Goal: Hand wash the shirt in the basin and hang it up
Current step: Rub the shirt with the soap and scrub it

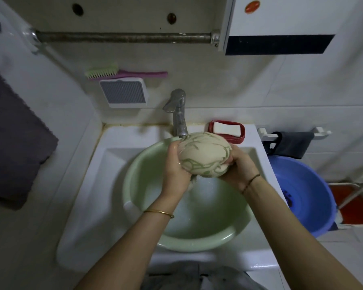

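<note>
Far left, a dark grey towel (15,130) hung flat against the wall. Up top a rusty metal rail (124,37) ran across the far wall, and below it a green-bristled scrub brush with a pink handle (122,73) sat on top of a white wall-mounted tray with a grey ribbed insert (124,93).

In the middle was the white sink (88,185), with a pale green basin (143,170) sitting inside it and some water in the bottom. The chrome faucet (177,111) stood at the far edge of the sink, its spout right over the far rim of the basin.

The shirt (204,154) was balled up tight into a round, wet lump, cream with green squiggly lines, and held up above the basin, just under the faucet spout. The left hand (175,164) was cupped around its left side, fingers curled over the cloth, with a thin gold bangle (158,213) on that wrist. The right hand (238,167) gripped the right side the same way, fingers wrapped underneath, a thin dark bracelet (250,181) on its wrist. So both hands were squeezing the bundle between them, and a bit of cloth hung down below it toward the water.

Just right of the faucet, a red soap dish (225,133) with a white bar of soap (226,129) sat on the far sink ledge, partly behind the shirt. Further right, a dark cloth (289,144) hung from a white wall rack (321,131), and below it stood a blue basin (314,206) on the floor beside the sink.
</note>
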A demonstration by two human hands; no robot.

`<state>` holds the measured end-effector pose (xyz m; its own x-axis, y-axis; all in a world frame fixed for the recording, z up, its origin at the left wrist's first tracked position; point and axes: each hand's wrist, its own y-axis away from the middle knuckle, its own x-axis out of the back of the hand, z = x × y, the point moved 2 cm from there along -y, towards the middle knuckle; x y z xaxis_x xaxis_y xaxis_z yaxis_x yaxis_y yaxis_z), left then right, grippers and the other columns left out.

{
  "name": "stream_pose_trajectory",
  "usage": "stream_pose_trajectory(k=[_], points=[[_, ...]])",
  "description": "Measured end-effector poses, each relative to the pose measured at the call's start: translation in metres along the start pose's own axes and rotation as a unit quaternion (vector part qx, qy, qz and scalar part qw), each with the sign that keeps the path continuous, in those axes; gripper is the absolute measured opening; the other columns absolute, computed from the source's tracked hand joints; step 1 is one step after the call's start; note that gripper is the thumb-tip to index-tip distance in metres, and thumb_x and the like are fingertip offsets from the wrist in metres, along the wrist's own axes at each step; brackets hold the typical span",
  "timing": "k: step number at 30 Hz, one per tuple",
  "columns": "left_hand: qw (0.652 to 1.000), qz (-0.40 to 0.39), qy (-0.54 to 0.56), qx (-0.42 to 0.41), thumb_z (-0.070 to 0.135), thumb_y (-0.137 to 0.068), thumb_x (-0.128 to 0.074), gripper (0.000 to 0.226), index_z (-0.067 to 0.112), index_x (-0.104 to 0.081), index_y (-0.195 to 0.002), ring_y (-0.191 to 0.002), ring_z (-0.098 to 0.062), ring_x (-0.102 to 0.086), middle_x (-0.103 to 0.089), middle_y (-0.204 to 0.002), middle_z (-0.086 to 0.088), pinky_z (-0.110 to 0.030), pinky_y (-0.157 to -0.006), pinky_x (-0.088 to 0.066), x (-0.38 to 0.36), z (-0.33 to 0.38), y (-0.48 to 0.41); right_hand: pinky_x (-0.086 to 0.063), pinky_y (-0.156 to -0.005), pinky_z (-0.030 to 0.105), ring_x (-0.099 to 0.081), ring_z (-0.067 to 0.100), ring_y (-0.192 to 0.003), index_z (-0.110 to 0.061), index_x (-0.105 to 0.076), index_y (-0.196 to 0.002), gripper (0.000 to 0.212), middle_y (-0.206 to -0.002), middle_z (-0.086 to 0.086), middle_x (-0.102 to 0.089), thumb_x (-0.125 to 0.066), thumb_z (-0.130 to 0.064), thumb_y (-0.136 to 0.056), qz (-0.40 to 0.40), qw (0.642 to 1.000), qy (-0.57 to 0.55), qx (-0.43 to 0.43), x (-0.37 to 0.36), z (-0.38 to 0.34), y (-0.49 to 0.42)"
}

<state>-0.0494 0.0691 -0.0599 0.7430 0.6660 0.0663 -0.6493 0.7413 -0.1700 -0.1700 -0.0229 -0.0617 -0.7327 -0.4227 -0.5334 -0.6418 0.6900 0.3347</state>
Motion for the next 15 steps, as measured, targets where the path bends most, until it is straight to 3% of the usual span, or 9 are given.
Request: stream_pose_trajectory(k=[2,4,6,8,10,12,15], points=[[0.999,-0.002,-0.04,-0.036,0.005,-0.081,-0.051,0.041,0.027,-0.051,-0.115,-0.103,-0.009,-0.058,-0.055,-0.113,-0.006,-0.03,-0.093,-0.05,0.0,0.001,0.0,-0.036,-0.093,0.068,-0.048,0.045,-0.113,-0.015,-0.06,-0.122,0.082,-0.132,0.024,-0.05,-0.064,-0.015,-0.039,-0.034,0.996,-0.017,-0.083,0.009,0.007,0.004],[0.992,-0.008,-0.087,-0.091,0.004,-0.083,-0.051,0.04,0.031,-0.054,-0.113,-0.107,0.003,-0.05,-0.048,-0.114,-0.002,-0.011,-0.096,-0.038,0.0,0.005,0.003,-0.037,-0.092,0.069,-0.049,0.042,-0.116,-0.02,-0.063,-0.12,0.069,-0.131,0.017,-0.053,-0.071,-0.048,-0.057,-0.055,0.987,-0.038,-0.147,0.01,0.016,0.011],[0.99,-0.035,-0.087,-0.106,0.013,-0.083,-0.052,0.032,0.036,-0.052,-0.106,-0.104,0.015,-0.045,-0.044,-0.111,0.002,-0.003,-0.092,-0.033,-0.002,0.009,0.004,-0.038,-0.093,0.068,-0.05,0.036,-0.116,-0.023,-0.063,-0.122,0.071,-0.128,0.013,-0.058,-0.047,-0.073,-0.075,-0.052,0.979,-0.018,-0.197,0.009,0.029,0.01],[0.994,-0.061,-0.048,-0.082,0.021,-0.076,-0.054,0.031,0.038,-0.053,-0.102,-0.102,0.01,-0.048,-0.046,-0.11,-0.002,-0.011,-0.095,-0.038,-0.006,0.012,0.005,-0.037,-0.094,0.069,-0.044,0.036,-0.12,-0.023,-0.063,-0.123,0.082,-0.133,0.012,-0.054,-0.038,-0.083,-0.074,-0.059,0.97,-0.023,-0.234,0.008,0.046,0.003],[0.991,-0.02,0.126,0.029,0.02,-0.076,-0.057,0.018,0.03,-0.06,-0.09,-0.098,-0.006,-0.057,-0.057,-0.104,-0.006,-0.026,-0.094,-0.047,-0.01,0.011,0.002,-0.034,-0.096,0.07,-0.036,0.038,-0.127,-0.022,-0.061,-0.125,0.088,-0.137,0.014,-0.047,-0.038,-0.087,-0.07,-0.078,0.964,-0.056,-0.249,0.002,0.055,0.0],[0.961,-0.007,0.248,0.125,0.006,-0.088,-0.052,0.016,0.021,-0.058,-0.086,-0.085,-0.008,-0.063,-0.067,-0.088,0.005,-0.025,-0.08,-0.054,-0.015,0.007,0.002,-0.032,-0.099,0.068,-0.038,0.04,-0.131,-0.021,-0.057,-0.129,0.087,-0.141,0.015,-0.047,-0.039,-0.085,-0.073,-0.078,0.963,-0.102,-0.237,-0.001,0.058,-0.004],[0.982,-0.097,0.125,0.106,-0.006,-0.088,-0.055,0.034,0.023,-0.047,-0.104,-0.092,-0.008,-0.059,-0.06,-0.103,0.01,-0.018,-0.071,-0.052,-0.003,0.004,0.005,-0.043,-0.098,0.052,-0.057,0.034,-0.113,-0.014,-0.057,-0.129,0.068,-0.131,0.015,-0.057,-0.046,-0.065,-0.085,-0.011,0.967,-0.17,-0.187,-0.007,0.05,-0.01]])
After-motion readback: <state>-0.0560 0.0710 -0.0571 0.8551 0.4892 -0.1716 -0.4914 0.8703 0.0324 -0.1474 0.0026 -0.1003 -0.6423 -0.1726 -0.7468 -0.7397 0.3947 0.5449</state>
